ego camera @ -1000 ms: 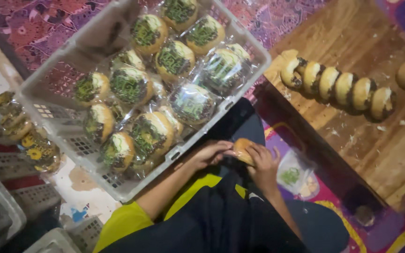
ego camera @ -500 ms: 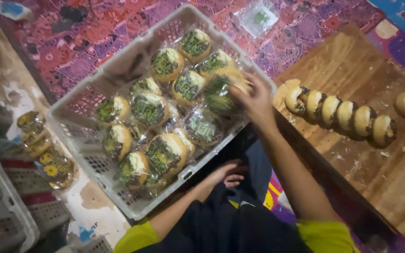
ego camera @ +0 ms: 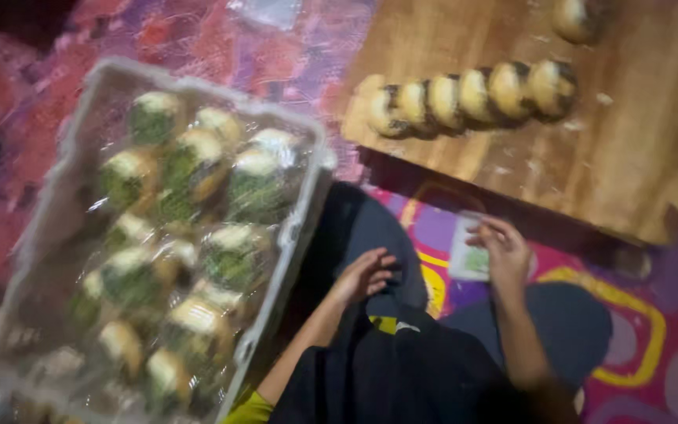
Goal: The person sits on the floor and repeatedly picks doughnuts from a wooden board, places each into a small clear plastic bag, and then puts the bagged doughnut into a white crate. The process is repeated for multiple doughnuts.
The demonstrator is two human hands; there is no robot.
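My right hand (ego camera: 505, 253) pinches the edge of a small clear plastic bag (ego camera: 466, 261) with a green patch, lying on the colourful mat just below the wooden board (ego camera: 629, 165). Over my lap, beside the crate's near corner, my left hand (ego camera: 366, 275) hovers with its fingers spread and nothing in it. A row of several round buns (ego camera: 464, 98) leans together on the board. At the left, a white plastic crate (ego camera: 308, 204) is filled with several wrapped buns topped in green (ego camera: 233, 255). The picture is blurred.
One more bun (ego camera: 576, 17) sits alone at the board's far edge. A patterned red and purple mat (ego camera: 221, 47) lies under the crate and board. My dark-clothed legs (ego camera: 402, 369) fill the bottom centre.
My right hand has left the crate, where it laid a wrapped bun, and come back to the plastic bag near my lap. My left hand has opened. The view has swung right.
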